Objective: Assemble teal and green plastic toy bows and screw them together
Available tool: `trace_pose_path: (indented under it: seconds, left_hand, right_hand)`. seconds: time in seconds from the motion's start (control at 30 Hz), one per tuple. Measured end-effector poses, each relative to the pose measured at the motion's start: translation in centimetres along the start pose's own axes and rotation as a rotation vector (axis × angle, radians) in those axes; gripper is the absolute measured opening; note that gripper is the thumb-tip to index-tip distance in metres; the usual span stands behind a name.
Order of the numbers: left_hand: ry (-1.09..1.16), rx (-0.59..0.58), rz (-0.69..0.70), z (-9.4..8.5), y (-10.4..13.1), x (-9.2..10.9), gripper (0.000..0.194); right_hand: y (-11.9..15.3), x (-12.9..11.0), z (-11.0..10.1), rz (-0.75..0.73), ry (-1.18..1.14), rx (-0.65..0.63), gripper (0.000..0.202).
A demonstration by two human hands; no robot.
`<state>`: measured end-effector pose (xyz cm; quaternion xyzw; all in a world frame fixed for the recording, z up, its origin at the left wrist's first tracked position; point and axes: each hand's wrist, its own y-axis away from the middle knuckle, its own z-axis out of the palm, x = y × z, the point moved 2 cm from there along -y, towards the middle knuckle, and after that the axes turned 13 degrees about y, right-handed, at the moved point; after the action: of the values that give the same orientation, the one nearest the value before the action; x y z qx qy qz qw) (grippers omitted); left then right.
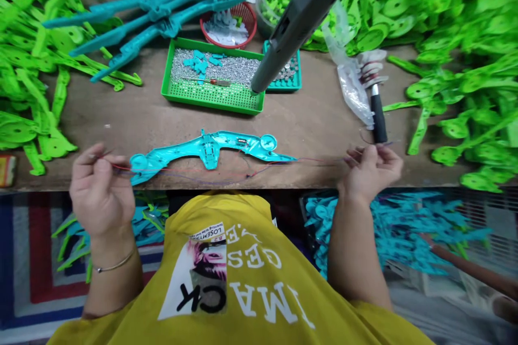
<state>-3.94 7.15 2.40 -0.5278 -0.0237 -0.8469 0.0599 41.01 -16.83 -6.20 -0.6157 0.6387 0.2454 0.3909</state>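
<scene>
Head view: thin wires stretched wide between two pinching hands

Left hand point(103, 186) and right hand point(372, 170) are well apart, each with fingertips nipped narrow on the thin wires point(182, 170) – red and dark strands, spanning the gap between them. Small knot or joint mid-span; can't tell which from here.

Turquoise bow-shaped part point(182, 151) lies between the two grips on the brown bench point(315, 124), its left end near the left fingertips, its right end well short of the right ones. Wires run along its near side, crossing over both ends in view; can't tell if they touch it.

Ahead of the grips: green tray point(202, 96) with silvery bits, turquoise bits and a screwdriver point(218, 83); smaller teal tray point(300, 86) just beside it; red basket point(208, 38) behind. Grey tool point(287, 27) slants over the trays.

Just past the right grip – black-handled tool point(378, 116), wrapped at its far end, clear plastic bag point(352, 86) beside it. Lime-green parts point(424, 89) heap outward of the right hand, more beyond the left.
</scene>
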Motion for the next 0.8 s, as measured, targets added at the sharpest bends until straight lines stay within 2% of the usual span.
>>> trace_pose_path:
  seconds: [0.1, 0.17, 0.2, 0.23, 0.3, 0.33, 0.37, 0.4, 0.5, 0.57, 0.6, 0.67, 0.8]
  left_hand:
    - [0.022, -0.185, -0.05, 1.2, 1.9, 0.0, 0.021]
    - [-0.027, -0.308, -0.027, 2.2, 2.9, 0.2, 0.01]
    - [-0.082, -0.368, 0.011, 2.7, 3.2, 0.3, 0.009]
    - [-0.158, -0.416, 0.059, 3.2, 3.5, 0.5, 0.011]
    - [-0.339, -0.486, 0.146, 4.1, 3.7, 1.0, 0.02]
    - [-0.418, -0.516, 0.174, 4.5, 3.8, 1.3, 0.025]
    - [-0.473, -0.55, 0.182, 4.9, 3.9, 1.6, 0.028]
    - [-0.5, -0.595, 0.177, 5.4, 4.0, 1.8, 0.028]
    - [-0.483, -0.762, 0.156, 6.6, 4.8, 2.6, 0.023]
    - [-0.478, -0.84, 0.174, 7.2, 5.3, 3.0, 0.022]
    - [-0.486, -0.861, 0.188, 7.4, 5.5, 3.2, 0.022]
    - [-0.498, -0.871, 0.203, 7.5, 5.6, 3.4, 0.023]
    - [-0.484, -0.801, 0.144, 6.9, 5.0, 2.6, 0.019]
  right_hand:
    - [-2.0, 1.7, 0.8, 0.003, 0.084, 0.166, 0.044]
    - [-1.5, 0.8, 1.2, -0.109, 0.029, 0.253, 0.049]
    - [-0.4, -0.4, 1.2, -0.23, -0.03, 0.291, 0.053]
    - [1.3, -2.1, 1.0, -0.414, -0.136, 0.324, 0.056]
    - [6.0, -6.5, 0.2, -0.775, -0.298, 0.272, 0.064]
    - [8.6, -8.9, -0.4, -0.9, -0.381, 0.208, 0.055]
    - [11.2, -11.4, -0.9, -0.989, -0.42, 0.046, 0.044]
    - [13.6, -13.7, -1.3, -1.042, -0.44, -0.177, 0.042]
    - [18.9, -19.3, -2.1, -1.203, -0.401, -0.884, 0.068]
    - [20.7, -21.1, -2.2, -1.262, -0.267, -1.193, 0.082]
    - [21.1, -21.6, -2.1, -1.276, -0.209, -1.293, 0.082]
    - [21.3, -21.7, -1.7, -1.272, -0.139, -1.412, 0.068]
    - [20.3, -20.3, -0.9, -1.093, -0.11, -1.497, 0.043]
